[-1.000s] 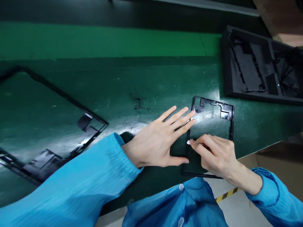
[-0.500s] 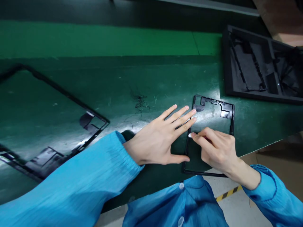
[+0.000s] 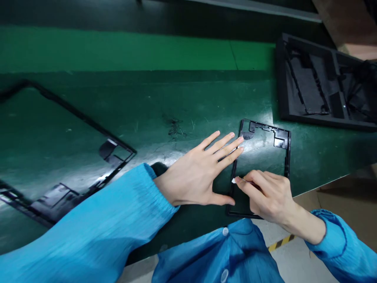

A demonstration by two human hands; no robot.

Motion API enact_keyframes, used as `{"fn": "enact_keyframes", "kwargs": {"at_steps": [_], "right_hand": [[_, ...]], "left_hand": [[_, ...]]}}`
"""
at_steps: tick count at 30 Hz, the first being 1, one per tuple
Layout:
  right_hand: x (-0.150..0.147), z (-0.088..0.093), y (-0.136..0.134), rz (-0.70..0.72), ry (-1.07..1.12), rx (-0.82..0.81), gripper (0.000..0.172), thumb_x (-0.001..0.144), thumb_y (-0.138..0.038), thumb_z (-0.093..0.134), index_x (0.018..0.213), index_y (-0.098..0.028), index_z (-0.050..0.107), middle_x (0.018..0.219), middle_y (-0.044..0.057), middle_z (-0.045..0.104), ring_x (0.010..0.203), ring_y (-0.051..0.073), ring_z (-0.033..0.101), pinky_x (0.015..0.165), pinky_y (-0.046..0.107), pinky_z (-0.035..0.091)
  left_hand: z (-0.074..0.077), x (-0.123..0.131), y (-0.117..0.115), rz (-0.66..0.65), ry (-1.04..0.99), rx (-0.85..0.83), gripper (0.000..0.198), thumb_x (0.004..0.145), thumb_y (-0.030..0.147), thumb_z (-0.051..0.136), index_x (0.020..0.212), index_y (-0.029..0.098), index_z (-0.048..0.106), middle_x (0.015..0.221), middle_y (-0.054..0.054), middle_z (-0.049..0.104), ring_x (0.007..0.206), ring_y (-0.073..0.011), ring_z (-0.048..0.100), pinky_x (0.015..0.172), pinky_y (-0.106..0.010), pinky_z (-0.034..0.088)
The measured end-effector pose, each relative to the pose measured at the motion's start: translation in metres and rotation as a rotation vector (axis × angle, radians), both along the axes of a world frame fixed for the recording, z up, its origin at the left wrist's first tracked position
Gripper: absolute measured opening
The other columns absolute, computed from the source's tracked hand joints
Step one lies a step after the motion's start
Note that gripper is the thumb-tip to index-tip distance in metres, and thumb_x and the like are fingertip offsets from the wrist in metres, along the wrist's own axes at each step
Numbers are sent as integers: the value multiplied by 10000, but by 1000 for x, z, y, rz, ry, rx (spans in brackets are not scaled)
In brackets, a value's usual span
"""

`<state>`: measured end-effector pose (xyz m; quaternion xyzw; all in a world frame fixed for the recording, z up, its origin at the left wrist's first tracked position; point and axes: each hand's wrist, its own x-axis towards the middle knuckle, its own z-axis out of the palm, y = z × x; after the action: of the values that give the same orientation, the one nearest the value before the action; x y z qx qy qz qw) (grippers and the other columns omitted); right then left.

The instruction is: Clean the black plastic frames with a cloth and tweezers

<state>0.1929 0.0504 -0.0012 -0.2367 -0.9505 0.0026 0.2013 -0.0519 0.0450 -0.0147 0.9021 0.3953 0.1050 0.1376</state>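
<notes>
A thin black rectangular frame (image 3: 288, 157) lies flat on the green table near its front edge. My left hand (image 3: 200, 173) rests palm down with spread fingers, the fingertips and thumb at the frame's left side bar. In a pinch, my right hand (image 3: 269, 194) holds a small white-tipped swab (image 3: 234, 181). Its tip is at the left side bar, between my left index-side fingers and thumb; most of the swab is hidden by my fingers. My right hand covers part of the frame's lower right corner.
A larger black frame (image 3: 79, 116) lies at the left, partly under my left sleeve. At the back right stands a black foam tray (image 3: 316, 120) with frame parts and dark tangled pieces inside. Dark scratch-like marks (image 3: 176, 129) show on the green table (image 3: 118, 94).
My right hand has moved down along the left side bar, toward me, with the swab's white tip. My left hand has stayed nearly in place.
</notes>
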Motion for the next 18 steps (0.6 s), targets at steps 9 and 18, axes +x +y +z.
{"fn": "enact_keyframes", "kwargs": {"at_steps": [9, 18], "right_hand": [[0, -1, -5, -8, 4, -23, 211, 1052, -92, 576, 909, -132, 725, 764, 23, 651, 634, 130, 500, 555, 309, 339], [-1, 1, -9, -13, 0, -16, 238, 1058, -100, 563, 873, -151, 703, 739, 9, 631, 629, 127, 500, 549, 305, 346]], "left_hand": [[-1, 0, 1, 5, -27, 8, 1203, 833, 873, 651, 1691, 101, 311, 1783, -183, 244, 1660, -429, 226, 1366, -617, 166], [-1, 0, 1, 4, -16, 10, 1189, 838, 888, 627, 1677, 96, 342, 1786, -179, 236, 1665, -419, 212, 1371, -602, 150]]}}
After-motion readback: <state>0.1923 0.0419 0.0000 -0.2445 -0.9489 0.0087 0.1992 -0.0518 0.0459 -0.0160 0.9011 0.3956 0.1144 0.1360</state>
